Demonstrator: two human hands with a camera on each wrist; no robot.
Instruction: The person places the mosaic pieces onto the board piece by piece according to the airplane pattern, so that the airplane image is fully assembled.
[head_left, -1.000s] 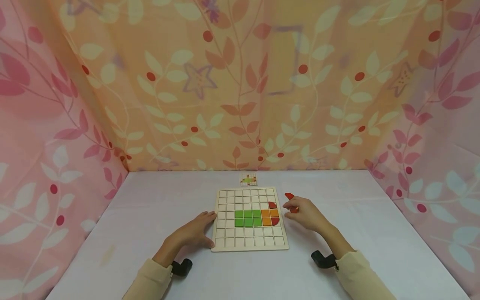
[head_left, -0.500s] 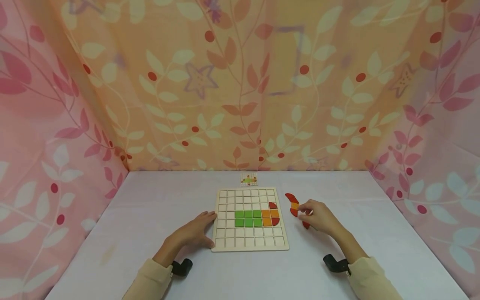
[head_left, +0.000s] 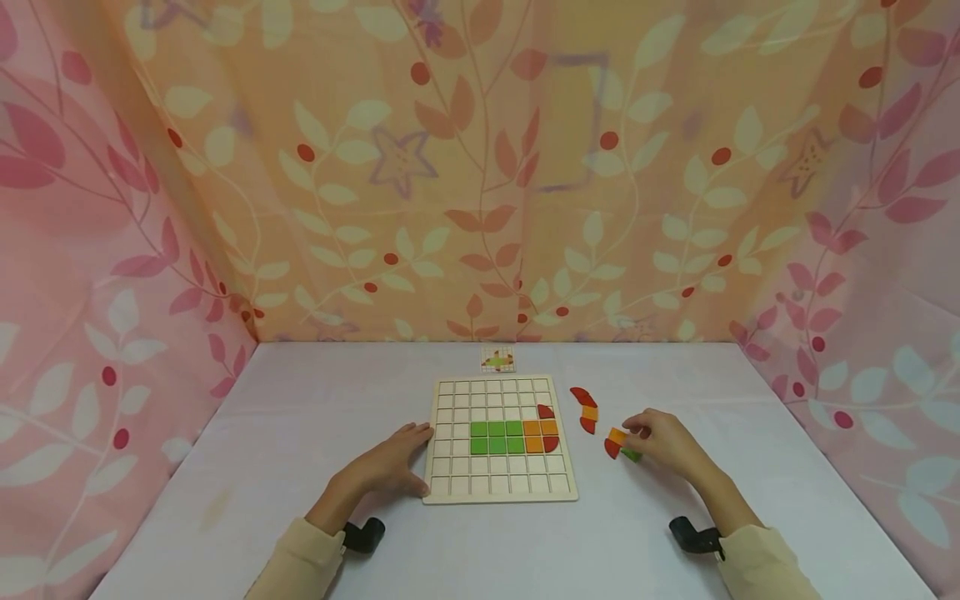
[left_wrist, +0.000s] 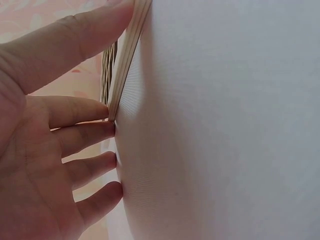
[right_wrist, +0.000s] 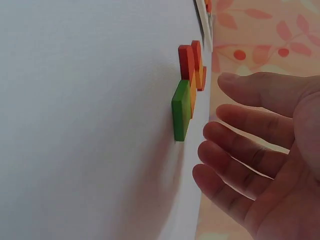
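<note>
Firstly, found the wooden grid board (head_left: 495,486) flat on the white-covered table (head_left: 300,392), short of its far edge. Found the left hand (head_left: 384,462) along the board's left edge, thumb at the near-left corner, forefinger farther up the same edge, with a wide spread between. Noted straight fingers and no wrapped grip; judged a steadying touch against sliding, positioned so as to keep the squares uncovered.

Next, recorded on the board six green square tiles (head_left: 496,428) in two rows, with three orange square tiles (head_left: 532,427) adjoining toward the right edge. Recorded two red quarter-round tiles (head_left: 546,411) in the column along that edge, one beyond the orange, one beside it.

Then located the right hand (head_left: 666,442) off the board's right edge, at a loose cluster: an orange tile (head_left: 617,435), a red tile (head_left: 612,448) and a green tile (head_left: 632,456). Saw slightly bent fingers, a narrow gap from thumb to forefinger, and nothing held. Observed more red and orange loose tiles (head_left: 590,413) just beside the board; judged handy there, yet clear of the grid.

Finally, noted a picture card (head_left: 498,359) near the table's far edge, just beyond the board, presumably for unobstructed viewing past both hands.
</note>
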